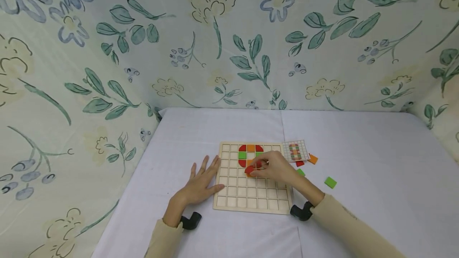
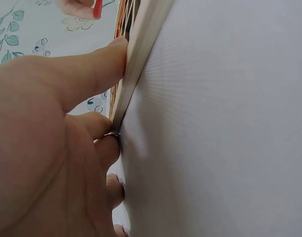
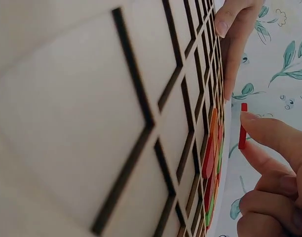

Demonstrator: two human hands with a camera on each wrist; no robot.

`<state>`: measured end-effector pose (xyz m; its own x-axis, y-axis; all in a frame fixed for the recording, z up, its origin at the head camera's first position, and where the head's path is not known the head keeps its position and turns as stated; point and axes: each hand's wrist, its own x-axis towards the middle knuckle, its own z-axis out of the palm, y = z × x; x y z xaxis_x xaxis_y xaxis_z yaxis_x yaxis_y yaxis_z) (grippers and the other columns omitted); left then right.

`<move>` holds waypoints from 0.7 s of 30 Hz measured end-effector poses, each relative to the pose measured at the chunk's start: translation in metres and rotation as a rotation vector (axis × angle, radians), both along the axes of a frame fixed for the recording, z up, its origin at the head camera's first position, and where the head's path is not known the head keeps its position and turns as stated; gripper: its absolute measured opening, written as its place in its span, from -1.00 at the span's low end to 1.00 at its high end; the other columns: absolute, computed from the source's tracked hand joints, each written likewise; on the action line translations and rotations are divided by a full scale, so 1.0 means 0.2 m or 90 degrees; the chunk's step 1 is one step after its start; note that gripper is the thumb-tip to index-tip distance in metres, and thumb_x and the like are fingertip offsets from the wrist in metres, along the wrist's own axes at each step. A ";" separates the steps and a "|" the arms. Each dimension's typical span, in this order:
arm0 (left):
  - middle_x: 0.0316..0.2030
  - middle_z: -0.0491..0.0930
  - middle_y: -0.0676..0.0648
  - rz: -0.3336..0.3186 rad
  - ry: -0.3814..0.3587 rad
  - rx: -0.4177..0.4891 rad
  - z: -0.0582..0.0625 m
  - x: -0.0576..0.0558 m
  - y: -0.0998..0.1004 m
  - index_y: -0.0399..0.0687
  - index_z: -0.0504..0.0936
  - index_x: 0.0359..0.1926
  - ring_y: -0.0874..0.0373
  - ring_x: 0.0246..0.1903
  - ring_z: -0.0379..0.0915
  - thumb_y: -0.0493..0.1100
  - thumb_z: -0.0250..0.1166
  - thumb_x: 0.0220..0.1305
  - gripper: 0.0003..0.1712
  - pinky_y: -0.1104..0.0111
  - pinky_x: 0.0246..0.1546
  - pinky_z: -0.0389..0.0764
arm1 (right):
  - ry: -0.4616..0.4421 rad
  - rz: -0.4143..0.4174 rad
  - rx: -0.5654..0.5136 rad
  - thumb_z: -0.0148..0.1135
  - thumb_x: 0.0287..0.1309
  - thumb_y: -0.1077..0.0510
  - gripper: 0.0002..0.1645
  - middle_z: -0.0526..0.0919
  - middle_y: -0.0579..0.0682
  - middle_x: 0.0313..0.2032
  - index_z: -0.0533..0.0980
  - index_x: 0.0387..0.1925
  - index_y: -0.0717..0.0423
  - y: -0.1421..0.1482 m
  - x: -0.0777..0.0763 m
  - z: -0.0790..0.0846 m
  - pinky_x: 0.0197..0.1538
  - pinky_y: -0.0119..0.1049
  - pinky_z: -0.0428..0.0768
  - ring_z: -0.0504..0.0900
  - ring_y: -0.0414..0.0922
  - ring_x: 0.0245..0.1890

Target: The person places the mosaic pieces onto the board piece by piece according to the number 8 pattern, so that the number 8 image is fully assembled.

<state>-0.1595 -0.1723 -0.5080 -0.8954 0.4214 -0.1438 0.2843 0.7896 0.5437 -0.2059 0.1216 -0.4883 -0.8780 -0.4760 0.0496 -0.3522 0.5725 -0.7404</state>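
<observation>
Holding a small red piece (image 1: 249, 170) in the right hand (image 1: 275, 166), narrowed to a pinch of thumb and fingertip. Poised just above the grid board (image 1: 242, 202), at the near end of the coloured cluster (image 1: 250, 147), apart from the wood in the right wrist view. Plain red, thin and straight when seen edge-on there; cannot tell the full outline behind the fingers. Set in the cluster below: red, orange and green, rounded at the far corners, around one bare cell.

Spreading the left hand (image 1: 199, 181) wide, gripping nothing, thumb touching the board's left edge. Framed by a pale wooden rim, with bare square cells to both sides and nearer. Lying at the upper right edge: a gridded card (image 1: 295, 151). Beside the card, an orange tile (image 1: 313, 159) and a part-hidden red tile (image 1: 299, 163); farther right, a green tile (image 1: 330, 182).

Stretching wide to the right and beyond the board, a white-draped bench (image 1: 376, 162). Hung behind and along the left, floral fabric (image 1: 215, 71) in blue, green and yellow. Strapped near both wrists, black devices (image 1: 191, 221), below beige sleeves (image 1: 353, 224).
</observation>
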 end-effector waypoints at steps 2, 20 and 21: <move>0.68 -0.16 -0.05 0.000 -0.004 -0.006 0.00 0.00 0.00 -0.07 -0.10 0.67 -0.20 0.67 -0.50 0.17 0.20 0.50 -0.01 -0.32 0.55 -0.47 | -0.006 0.006 0.000 0.64 0.01 0.04 -0.72 0.30 -0.22 -0.67 0.79 -0.22 0.01 -0.03 -0.01 -0.01 -0.48 -0.49 0.19 0.23 -0.32 -0.61; 0.69 -0.21 -0.01 -0.010 -0.006 -0.012 -0.01 -0.01 -0.01 -0.02 -0.13 0.68 -0.16 0.67 -0.54 0.21 0.17 0.50 0.00 -0.31 0.56 -0.49 | 0.000 0.007 0.044 0.64 0.00 0.10 -0.78 0.38 -0.19 -0.65 0.79 -0.26 -0.03 -0.12 -0.02 -0.03 -0.47 -0.47 0.20 0.27 -0.27 -0.58; 0.69 -0.20 -0.01 -0.009 -0.005 -0.014 -0.01 -0.01 -0.01 -0.02 -0.13 0.68 -0.16 0.67 -0.54 0.22 0.17 0.50 0.00 -0.31 0.56 -0.49 | -0.004 0.007 0.042 0.64 0.00 0.10 -0.78 0.39 -0.18 -0.65 0.79 -0.26 -0.03 -0.12 -0.02 -0.03 -0.47 -0.47 0.20 0.27 -0.27 -0.58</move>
<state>-0.1625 -0.1738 -0.5099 -0.8879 0.4313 -0.1603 0.2918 0.7972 0.5285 -0.2101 0.0975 -0.4936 -0.8728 -0.4879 0.0126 -0.3543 0.6156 -0.7039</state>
